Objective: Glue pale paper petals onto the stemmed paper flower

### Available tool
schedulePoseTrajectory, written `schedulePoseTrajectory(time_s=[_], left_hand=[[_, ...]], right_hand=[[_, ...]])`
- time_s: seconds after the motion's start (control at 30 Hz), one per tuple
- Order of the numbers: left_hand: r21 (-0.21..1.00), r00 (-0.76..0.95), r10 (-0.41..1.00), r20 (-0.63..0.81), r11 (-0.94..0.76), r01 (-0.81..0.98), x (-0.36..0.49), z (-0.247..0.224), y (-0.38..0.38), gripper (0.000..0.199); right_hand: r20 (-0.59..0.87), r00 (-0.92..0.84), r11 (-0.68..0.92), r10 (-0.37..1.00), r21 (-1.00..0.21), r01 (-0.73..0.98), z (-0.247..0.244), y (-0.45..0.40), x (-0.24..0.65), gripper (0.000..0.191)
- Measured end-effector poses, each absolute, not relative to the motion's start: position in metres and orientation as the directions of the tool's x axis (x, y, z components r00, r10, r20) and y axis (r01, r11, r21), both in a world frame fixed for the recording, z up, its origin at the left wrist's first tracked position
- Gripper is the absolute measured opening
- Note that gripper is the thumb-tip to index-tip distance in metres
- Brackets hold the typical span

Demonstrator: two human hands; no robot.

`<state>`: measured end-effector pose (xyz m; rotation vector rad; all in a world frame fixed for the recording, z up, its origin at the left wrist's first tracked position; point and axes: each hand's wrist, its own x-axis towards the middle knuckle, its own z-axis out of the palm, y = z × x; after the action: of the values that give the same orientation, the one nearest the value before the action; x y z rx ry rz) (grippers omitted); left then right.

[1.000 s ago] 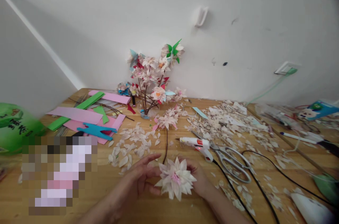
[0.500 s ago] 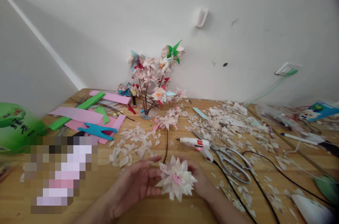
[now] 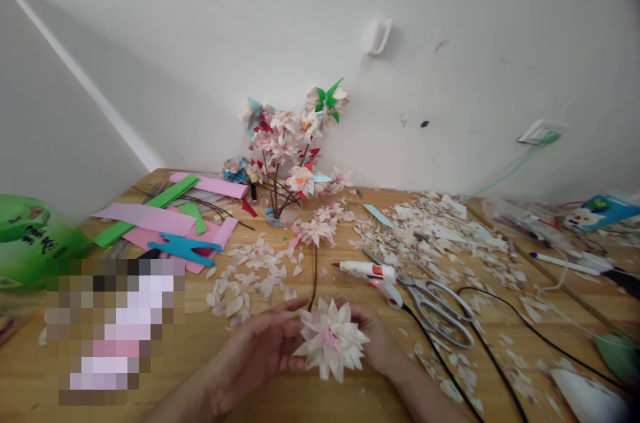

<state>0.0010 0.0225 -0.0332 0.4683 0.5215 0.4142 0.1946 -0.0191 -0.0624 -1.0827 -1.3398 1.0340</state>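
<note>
A white flower with a pink centre (image 3: 331,340) faces up between my hands near the table's front. My left hand (image 3: 263,343) is at its left side, fingers curled round behind the petals. At its right is my right hand (image 3: 375,336), its fingers mostly hidden behind the flower. Just beyond lies another pale flower with pink tips (image 3: 316,229), its brown stem (image 3: 315,276) running toward my hands. A white glue gun (image 3: 367,271) with a small red light rests to the right, next to silver scissors (image 3: 440,313).
Stemmed flowers stand in a clear cup (image 3: 283,215) by the wall. Loose petals (image 3: 257,276) and a larger petal heap (image 3: 430,229) cover parts of the table. Coloured paper strips (image 3: 145,219) and a green bag (image 3: 37,239) are left. Black cables (image 3: 540,336) cross the right side.
The flower between my hands has shifted slightly left and down and turned a little. My left hand's fingers sit closer to the petals.
</note>
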Motion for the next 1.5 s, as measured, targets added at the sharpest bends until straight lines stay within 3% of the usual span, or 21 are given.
schedulePoseTrajectory(time_s=[0.17,0.33,0.6,0.87,1.0,1.33,1.43,1.5], left_hand=[[0.702,0.743,0.610,-0.274,0.655,-0.279,0.001,-0.045,0.022,0.060],[0.709,0.827,0.528,-0.194,0.658,-0.255,0.002,-0.068,0.031,0.085],[0.689,0.780,0.602,-0.172,0.639,-0.342,0.005,-0.079,0.034,0.101],[0.628,0.742,0.660,-0.122,0.630,-0.457,0.001,-0.073,0.028,0.087],[0.649,0.802,0.595,-0.059,0.633,-0.422,0.000,-0.089,0.039,0.090],[0.620,0.725,0.673,-0.147,0.634,-0.462,-0.001,-0.050,0.023,0.075],[0.657,0.593,0.753,-0.285,0.604,-0.451,0.000,-0.041,0.031,0.063],[0.728,0.375,0.844,-0.385,0.527,-0.438,-0.004,-0.036,0.042,0.054]], right_hand=[[0.210,-0.020,0.211,0.977,-0.976,0.059,-0.061,-0.018,0.194,0.034],[0.230,-0.020,0.231,0.973,-0.971,0.064,-0.061,-0.018,0.195,0.036],[0.267,-0.040,0.269,0.963,-0.960,0.082,-0.062,-0.020,0.198,0.030],[0.283,-0.050,0.287,0.958,-0.949,0.131,-0.067,-0.020,0.202,0.025],[0.307,-0.046,0.310,0.951,-0.937,0.163,-0.066,-0.020,0.202,0.028],[0.383,-0.051,0.381,0.922,-0.883,0.273,-0.064,-0.021,0.200,0.032],[0.403,-0.034,0.389,0.914,-0.854,0.345,-0.066,-0.021,0.203,0.022],[0.424,-0.014,0.393,0.906,-0.827,0.402,-0.066,-0.021,0.208,0.013]])
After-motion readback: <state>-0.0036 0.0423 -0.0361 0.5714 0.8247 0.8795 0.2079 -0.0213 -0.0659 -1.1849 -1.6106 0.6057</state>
